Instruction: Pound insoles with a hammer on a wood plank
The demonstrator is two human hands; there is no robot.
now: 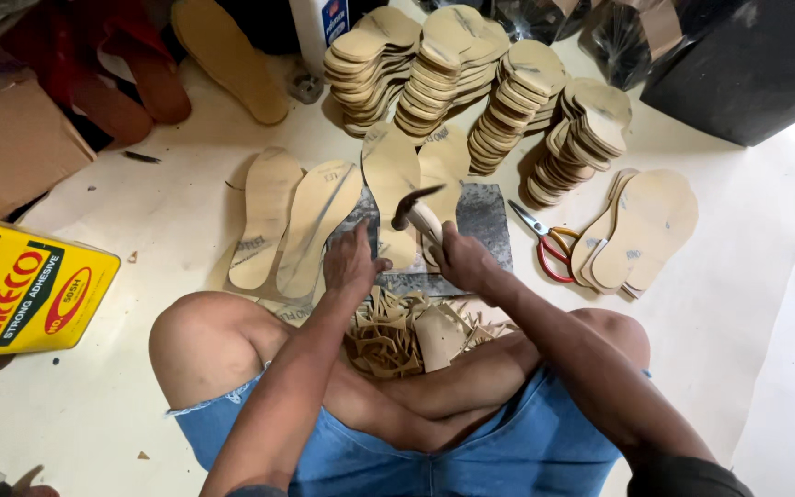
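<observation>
Person cross-legged on floor; right hand (pixel 460 260) wrapped round hammer (pixel 414 208), head raised toward 11 o'clock; left hand (pixel 351 262) pressed flat, pinning insole (pixel 391 179) on grey slab (pixel 485 221); scissors (pixel 545 241) at 3 o'clock; insole stacks (pixel 471 78) at 12; best to strike clear of pinning fingers, blows short and square.

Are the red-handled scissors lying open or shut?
Shut. The scissors lie flat on the floor beside the stone slab, blades together in one point.
</observation>
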